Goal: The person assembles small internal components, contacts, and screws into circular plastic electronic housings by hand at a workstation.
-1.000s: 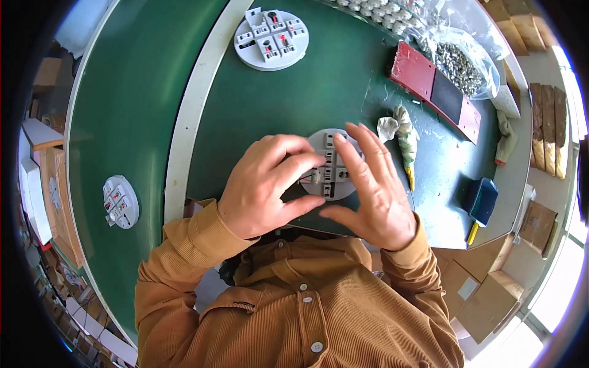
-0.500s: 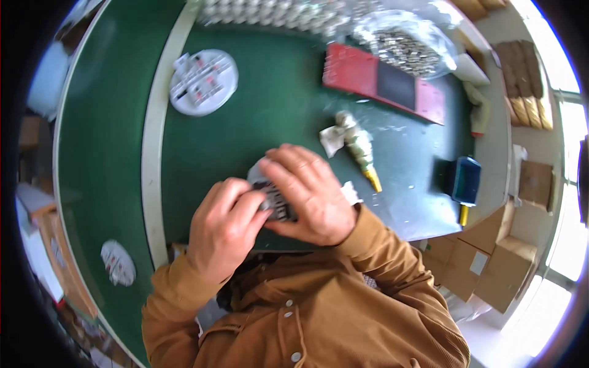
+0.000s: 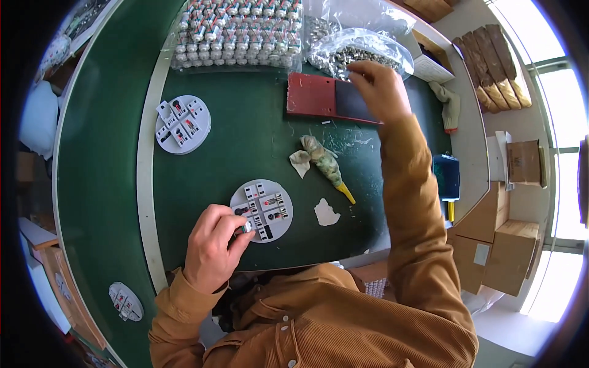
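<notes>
A round grey plastic base [image 3: 281,230] with raised white terminal blocks and small red and black parts lies flat on the green table. My left hand [image 3: 211,248] is at its near-left edge, thumb and fingers pinching a small white-and-green part [image 3: 247,227]. My right hand [image 3: 381,91] is stretched far out to the right, above the red block with a dark panel. Its fingertips are pinched together at the near edge of a clear plastic bag of small metal parts [image 3: 362,56]. Whatever is between those fingers is too small to make out.
A similar round base [image 3: 199,141] lies at the far left, another [image 3: 126,300] beyond the pale strip. Rows of white parts [image 3: 236,37] stand at the back. A taped, yellow-tipped tool [image 3: 328,165] and paper scrap [image 3: 326,213] lie mid-table; a blue bin [image 3: 446,178] sits right.
My right hand has left the round base and reached away to the bag of metal parts. The base, covered by both hands before, now lies uncovered. The whole view has shifted.
</notes>
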Available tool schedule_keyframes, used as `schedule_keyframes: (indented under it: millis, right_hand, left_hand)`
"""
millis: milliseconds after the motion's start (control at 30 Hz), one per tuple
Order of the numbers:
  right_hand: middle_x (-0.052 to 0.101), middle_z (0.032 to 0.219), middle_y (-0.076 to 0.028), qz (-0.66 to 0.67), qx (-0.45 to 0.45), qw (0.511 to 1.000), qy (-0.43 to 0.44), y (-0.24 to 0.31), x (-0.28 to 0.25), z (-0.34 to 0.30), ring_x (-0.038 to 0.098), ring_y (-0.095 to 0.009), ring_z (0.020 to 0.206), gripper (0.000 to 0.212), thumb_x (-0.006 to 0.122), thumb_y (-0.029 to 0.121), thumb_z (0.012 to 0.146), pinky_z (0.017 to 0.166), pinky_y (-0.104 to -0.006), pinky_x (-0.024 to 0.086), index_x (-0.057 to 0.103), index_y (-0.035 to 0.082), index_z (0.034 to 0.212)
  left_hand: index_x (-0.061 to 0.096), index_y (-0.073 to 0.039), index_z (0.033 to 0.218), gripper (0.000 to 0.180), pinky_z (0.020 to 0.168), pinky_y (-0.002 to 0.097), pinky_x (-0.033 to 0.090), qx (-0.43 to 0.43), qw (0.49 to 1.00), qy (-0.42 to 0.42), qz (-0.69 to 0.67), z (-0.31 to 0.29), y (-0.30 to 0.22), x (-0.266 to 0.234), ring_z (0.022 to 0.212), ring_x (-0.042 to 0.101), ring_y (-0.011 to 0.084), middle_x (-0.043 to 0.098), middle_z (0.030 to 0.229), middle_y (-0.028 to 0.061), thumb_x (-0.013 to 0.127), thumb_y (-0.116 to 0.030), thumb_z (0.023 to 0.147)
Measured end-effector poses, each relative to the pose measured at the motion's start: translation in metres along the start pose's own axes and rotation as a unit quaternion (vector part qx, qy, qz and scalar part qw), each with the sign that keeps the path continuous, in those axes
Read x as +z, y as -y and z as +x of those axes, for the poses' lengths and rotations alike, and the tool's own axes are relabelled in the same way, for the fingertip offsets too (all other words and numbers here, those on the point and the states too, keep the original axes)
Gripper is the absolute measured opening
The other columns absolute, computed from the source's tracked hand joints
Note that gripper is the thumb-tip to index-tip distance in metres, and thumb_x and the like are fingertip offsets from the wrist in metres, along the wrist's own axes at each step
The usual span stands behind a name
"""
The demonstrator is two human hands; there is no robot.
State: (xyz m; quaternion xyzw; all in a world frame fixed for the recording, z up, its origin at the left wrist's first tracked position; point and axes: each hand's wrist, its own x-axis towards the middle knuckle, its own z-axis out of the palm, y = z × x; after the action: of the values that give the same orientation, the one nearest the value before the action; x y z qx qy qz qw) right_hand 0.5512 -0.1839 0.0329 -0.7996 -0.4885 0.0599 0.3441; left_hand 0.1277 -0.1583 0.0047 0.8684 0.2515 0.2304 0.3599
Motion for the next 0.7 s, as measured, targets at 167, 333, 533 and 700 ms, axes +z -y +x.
schedule_keyframes:
  millis: [167,333,533,700]
  right_hand:
    - [0.082,0.098,-0.006,-0.092,-0.001,0.992,0.085,-0.062,0.013,0.05,0.072,-0.02,0.086,0.027,0.08,0.02,0.098,0.086,-0.034,0.059,0.086,0.007,0.122]
    - [0.082,0.099,-0.006,-0.09,0.003,0.99,0.112,-0.069,0.029,0.048,0.073,-0.019,0.088,0.026,0.079,0.021,0.1,0.086,-0.0331,0.059,0.086,0.008,0.121]
    - [0.081,0.101,-0.007,0.071,0.027,0.997,0.013,0.009,0.013,-0.012,0.072,-0.016,0.09,0.024,0.072,0.016,0.106,0.08,-0.0303,0.057,0.084,0.003,0.124]
    - [0.08,0.109,-0.01,0.096,-0.124,0.969,0.19,0.115,0.035,-0.158,0.072,-0.019,0.087,0.028,0.079,-0.011,0.088,0.078,-0.0291,0.058,0.081,-0.001,0.114]
  left_hand:
    - [0.072,-0.003,0.104,0.026,0.077,0.0389,0.054,0.012,1.0,-0.004,0.0,-0.006,0.002,0.001,0.083,0.06,0.0261,0.063,0.104,0.0077,0.087,0.003,0.083]
    - [0.071,-0.004,0.106,0.028,0.078,0.0377,0.054,-0.009,1.0,0.012,-0.01,-0.015,0.003,-0.002,0.084,0.061,0.025,0.062,0.104,0.0072,0.087,0.002,0.083]
    - [0.069,-0.004,0.106,0.03,0.079,0.0364,0.054,-0.016,1.0,0.001,-0.016,-0.033,0.013,0.008,0.085,0.061,0.0239,0.061,0.105,0.0065,0.087,0.004,0.084]
    - [0.068,-0.005,0.106,0.03,0.079,0.036,0.054,0.008,1.0,-0.006,-0.028,-0.026,0.021,0.012,0.085,0.061,0.0236,0.06,0.106,0.0061,0.086,0.005,0.084]
